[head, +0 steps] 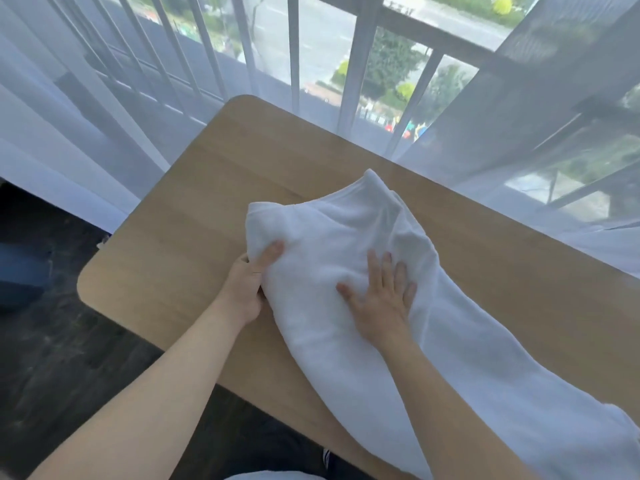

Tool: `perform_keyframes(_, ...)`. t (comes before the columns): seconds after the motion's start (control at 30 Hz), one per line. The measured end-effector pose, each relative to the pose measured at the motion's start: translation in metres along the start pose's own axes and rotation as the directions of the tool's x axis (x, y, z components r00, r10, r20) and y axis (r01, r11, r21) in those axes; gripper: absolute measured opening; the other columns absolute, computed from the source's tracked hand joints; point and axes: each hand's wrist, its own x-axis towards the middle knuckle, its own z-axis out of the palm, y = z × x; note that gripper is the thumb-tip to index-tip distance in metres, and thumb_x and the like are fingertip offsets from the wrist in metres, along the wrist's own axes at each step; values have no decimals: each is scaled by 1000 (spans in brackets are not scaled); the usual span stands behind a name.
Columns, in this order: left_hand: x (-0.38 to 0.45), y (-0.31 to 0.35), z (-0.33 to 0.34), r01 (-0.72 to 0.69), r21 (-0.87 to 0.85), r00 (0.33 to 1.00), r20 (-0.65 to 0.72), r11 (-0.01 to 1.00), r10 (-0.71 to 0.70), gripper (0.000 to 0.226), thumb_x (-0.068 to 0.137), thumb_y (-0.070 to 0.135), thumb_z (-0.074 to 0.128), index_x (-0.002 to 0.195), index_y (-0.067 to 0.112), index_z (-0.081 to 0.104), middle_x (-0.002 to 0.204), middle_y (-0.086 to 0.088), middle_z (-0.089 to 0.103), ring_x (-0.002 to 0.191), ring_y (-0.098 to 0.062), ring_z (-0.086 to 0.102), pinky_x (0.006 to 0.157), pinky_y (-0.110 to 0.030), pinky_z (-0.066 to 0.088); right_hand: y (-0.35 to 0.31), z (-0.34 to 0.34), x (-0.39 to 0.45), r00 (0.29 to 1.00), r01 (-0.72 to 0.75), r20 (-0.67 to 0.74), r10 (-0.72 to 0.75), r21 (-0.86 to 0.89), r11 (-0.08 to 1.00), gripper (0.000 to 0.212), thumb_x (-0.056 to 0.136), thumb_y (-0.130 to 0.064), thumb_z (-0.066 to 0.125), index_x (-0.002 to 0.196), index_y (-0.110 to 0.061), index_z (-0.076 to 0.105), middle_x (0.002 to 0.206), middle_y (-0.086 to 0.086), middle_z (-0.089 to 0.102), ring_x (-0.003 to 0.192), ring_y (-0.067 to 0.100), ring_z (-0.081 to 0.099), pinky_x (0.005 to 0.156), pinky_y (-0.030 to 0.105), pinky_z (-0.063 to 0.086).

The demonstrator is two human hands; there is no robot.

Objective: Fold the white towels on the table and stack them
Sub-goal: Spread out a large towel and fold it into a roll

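Towel mid-fold on counter (180,209).
We noted the towel (346,237) running 11 to 5; left hand (247,289) pinched its 9 o'clock edge, right hand (379,303) pressed flat, fingers (375,268) straight.

Left hand (246,289) grips towel (346,237) edge; right hand (379,301) presses flat

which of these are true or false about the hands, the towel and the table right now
1. The left hand grips the white towel's edge. True.
2. The right hand is lifted clear of the towel. False: it lies flat on it, fingers spread.
3. The towel lies on a wooden table. True.
4. A stack of folded towels stands at the table's far end. False: no stack shows there.
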Motion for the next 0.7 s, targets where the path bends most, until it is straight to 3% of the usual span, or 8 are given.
perform_keyframes(0.17,-4,1,-27,-1,128,991,-136,992,19,60,65,40,92,116,16,70,111,-3,77,103,-24,73,71,-33,61,-3,3,12,995,49,91,-35,-150,987,84,81,-87,10,152,-51,-17,165,-11,-23,151,26,-26,116,62,-17)
perform_keyframes(0.27,-7,7,-31,133,200,991,-52,971,-125,60,69,51,84,119,21,67,112,2,77,103,-18,73,75,-32,59,-10,5,15,995,25,99,-6,-190,981,82,82,-87,6,152,-51,-17,165,-12,-24,151,27,-27,115,63,-18)
perform_keyframes(0.37,-5,18,-24,78,270,997,-16,960,-77,66,61,52,90,117,20,72,112,1,76,108,-21,71,85,-37,56,-16,9,7,995,39,96,-22,-182,983,76,86,-84,5,151,-53,-18,165,-14,-23,150,26,-28,114,64,-20)
perform_keyframes(0.43,-4,26,-25,-15,227,997,81,974,-3,65,64,45,92,119,17,73,120,-5,73,114,-25,69,94,-42,54,-17,11,-2,996,64,66,-54,-157,985,73,87,-83,6,150,-54,-19,165,-14,-22,151,24,-26,114,62,-21)
perform_keyframes(0.5,-4,30,-32,-53,113,977,214,992,27,50,79,31,84,125,15,70,130,-10,68,118,-27,66,96,-45,55,-15,11,-9,997,82,16,-81,-99,992,75,86,-84,5,150,-54,-21,165,-14,-21,152,21,-24,115,58,-22)
perform_keyframes(0.6,-3,28,-44,-18,-1,991,136,1000,18,44,90,16,71,132,10,64,136,-15,63,118,-30,66,85,-42,60,-11,10,-15,995,95,-7,-97,-137,986,78,86,-82,5,151,-49,-23,165,-10,-24,152,22,-24,117,52,-23)
perform_keyframes(0.67,1,29,-58,37,-51,993,117,998,-31,42,97,22,60,137,9,59,140,-17,60,120,-31,65,83,-42,60,-5,13,-19,995,103,15,-102,-223,969,78,89,-76,4,154,-42,-21,166,-4,-23,151,24,-26,119,51,-21)
perform_keyframes(0.7,2,34,-65,91,-70,983,165,993,-78,45,102,36,53,140,13,58,143,-15,58,124,-31,62,88,-45,58,-3,14,-21,995,100,9,-100,-233,967,78,90,-75,4,155,-40,-20,166,-3,-23,151,24,-27,119,50,-22)
